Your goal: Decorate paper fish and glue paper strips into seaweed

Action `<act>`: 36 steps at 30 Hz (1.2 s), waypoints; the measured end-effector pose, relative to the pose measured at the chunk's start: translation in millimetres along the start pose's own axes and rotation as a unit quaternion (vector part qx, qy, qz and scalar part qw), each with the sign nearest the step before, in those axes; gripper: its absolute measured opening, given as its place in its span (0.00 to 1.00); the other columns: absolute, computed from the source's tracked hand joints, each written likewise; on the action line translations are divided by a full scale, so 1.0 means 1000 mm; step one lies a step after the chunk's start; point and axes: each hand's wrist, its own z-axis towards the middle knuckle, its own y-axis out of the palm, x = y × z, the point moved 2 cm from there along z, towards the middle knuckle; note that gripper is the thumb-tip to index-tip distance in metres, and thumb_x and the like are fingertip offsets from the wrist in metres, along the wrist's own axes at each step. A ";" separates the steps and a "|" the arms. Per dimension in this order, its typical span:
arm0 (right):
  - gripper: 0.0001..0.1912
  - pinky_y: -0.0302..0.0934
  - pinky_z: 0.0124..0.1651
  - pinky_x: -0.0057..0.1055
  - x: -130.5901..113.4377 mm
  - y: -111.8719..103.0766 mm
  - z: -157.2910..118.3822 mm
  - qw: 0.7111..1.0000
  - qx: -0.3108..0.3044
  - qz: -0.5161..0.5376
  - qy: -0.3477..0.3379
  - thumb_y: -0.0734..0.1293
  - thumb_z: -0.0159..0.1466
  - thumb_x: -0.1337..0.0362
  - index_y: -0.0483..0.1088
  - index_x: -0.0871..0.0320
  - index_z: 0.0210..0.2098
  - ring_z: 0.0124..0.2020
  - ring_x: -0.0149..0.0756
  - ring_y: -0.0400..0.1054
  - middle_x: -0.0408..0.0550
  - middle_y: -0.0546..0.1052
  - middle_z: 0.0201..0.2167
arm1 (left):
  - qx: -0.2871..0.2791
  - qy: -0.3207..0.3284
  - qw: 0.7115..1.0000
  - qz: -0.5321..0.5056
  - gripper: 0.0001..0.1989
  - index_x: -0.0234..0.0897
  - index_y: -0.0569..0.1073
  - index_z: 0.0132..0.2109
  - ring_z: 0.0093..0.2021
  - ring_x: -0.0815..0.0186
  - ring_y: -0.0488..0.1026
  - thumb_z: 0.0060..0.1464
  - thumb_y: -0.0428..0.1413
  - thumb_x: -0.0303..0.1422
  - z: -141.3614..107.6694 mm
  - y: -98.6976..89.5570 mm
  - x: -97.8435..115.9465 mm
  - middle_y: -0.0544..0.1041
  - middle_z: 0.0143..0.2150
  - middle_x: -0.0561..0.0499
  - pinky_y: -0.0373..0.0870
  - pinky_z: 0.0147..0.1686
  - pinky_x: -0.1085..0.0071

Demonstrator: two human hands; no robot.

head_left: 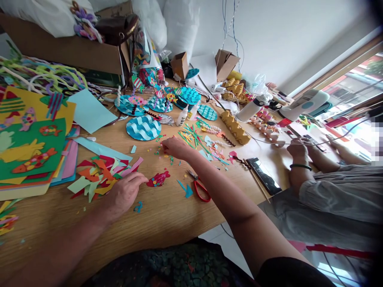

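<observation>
A red paper fish [158,179] with coloured dots lies flat on the wooden table [176,219]. At its left tip is my left hand [127,193], fingers pressed together; whether they pinch the fish's edge is unclear. Farther forward, my right hand [175,147] reaches down with bent fingers into small coloured paper dots [157,150]; anything between its fingertips is too small to tell. Red-handled scissors [201,190] lie beside my right forearm, near a blue paper scrap [188,191]. A curled blue piece [138,207] rests right of my left wrist.
Paper scraps [95,175] and stacked coloured sheets [36,159] are on the left. Ahead stand glue bottles [182,116] near blue wavy discs [143,128]. To the right are a phone [263,175], egg-carton strips [235,127], a white bottle [251,108] and another person's hands [297,148].
</observation>
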 end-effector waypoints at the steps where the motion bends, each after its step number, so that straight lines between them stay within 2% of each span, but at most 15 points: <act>1: 0.10 0.49 0.30 0.27 0.000 -0.001 -0.001 1.000 0.001 0.002 0.001 0.60 0.56 0.67 0.70 0.58 0.36 0.37 0.37 0.67 0.49 0.75 0.37 | 0.001 -0.001 1.000 -0.001 0.16 0.35 0.70 0.38 0.38 0.68 0.71 0.53 0.39 0.20 -0.001 0.001 0.000 0.73 0.36 0.49 0.69 0.39 0.74; 9: 0.09 0.46 0.28 0.25 0.001 -0.008 -0.009 0.998 -0.017 0.047 0.031 0.61 0.56 0.67 0.69 0.60 0.36 0.34 0.32 0.65 0.48 0.74 0.36 | 0.010 0.017 1.000 0.015 0.16 0.34 0.70 0.37 0.36 0.69 0.73 0.52 0.39 0.20 0.003 -0.002 0.004 0.74 0.35 0.48 0.69 0.37 0.75; 15: 0.10 0.45 0.28 0.25 0.001 -0.009 -0.009 0.997 -0.006 0.069 0.047 0.59 0.59 0.62 0.69 0.60 0.34 0.31 0.31 0.63 0.47 0.74 0.33 | 0.010 0.027 0.999 0.015 0.17 0.34 0.70 0.37 0.37 0.69 0.73 0.51 0.39 0.19 0.004 -0.002 0.002 0.74 0.34 0.49 0.70 0.37 0.75; 20: 0.10 0.46 0.28 0.24 0.004 -0.008 -0.010 0.995 0.022 0.092 0.033 0.61 0.55 0.68 0.69 0.58 0.37 0.31 0.30 0.63 0.45 0.74 0.33 | -0.003 0.005 1.000 0.006 0.17 0.35 0.71 0.37 0.37 0.68 0.73 0.51 0.40 0.19 0.002 -0.001 0.000 0.74 0.34 0.49 0.70 0.37 0.74; 24: 0.09 0.48 0.29 0.24 0.006 -0.006 -0.013 0.995 0.029 0.091 0.022 0.59 0.56 0.69 0.70 0.59 0.34 0.31 0.31 0.63 0.46 0.74 0.31 | -0.010 -0.006 1.000 -0.007 0.17 0.35 0.71 0.37 0.37 0.68 0.73 0.50 0.40 0.19 0.002 0.000 0.000 0.74 0.35 0.49 0.70 0.38 0.74; 28: 0.14 0.49 0.31 0.24 0.007 -0.004 -0.017 0.994 0.055 0.094 0.011 0.56 0.57 0.74 0.69 0.59 0.37 0.33 0.30 0.64 0.47 0.74 0.34 | 0.001 -0.001 1.000 -0.009 0.17 0.36 0.71 0.37 0.37 0.68 0.73 0.51 0.40 0.20 0.001 0.001 0.000 0.75 0.35 0.49 0.70 0.38 0.74; 33: 0.09 0.48 0.30 0.25 0.007 -0.007 -0.024 0.995 0.052 0.083 0.017 0.59 0.57 0.69 0.70 0.60 0.33 0.32 0.31 0.64 0.48 0.74 0.32 | 0.009 -0.009 1.000 -0.006 0.16 0.36 0.71 0.37 0.38 0.68 0.73 0.52 0.40 0.21 0.000 0.001 -0.002 0.75 0.35 0.49 0.70 0.39 0.74; 36: 0.12 0.48 0.31 0.25 0.009 -0.006 -0.029 0.993 0.062 0.093 0.024 0.57 0.57 0.71 0.70 0.59 0.36 0.33 0.32 0.64 0.47 0.74 0.33 | 0.003 -0.016 1.000 -0.011 0.16 0.36 0.71 0.37 0.38 0.68 0.72 0.52 0.40 0.21 0.000 0.000 -0.002 0.74 0.36 0.49 0.69 0.39 0.73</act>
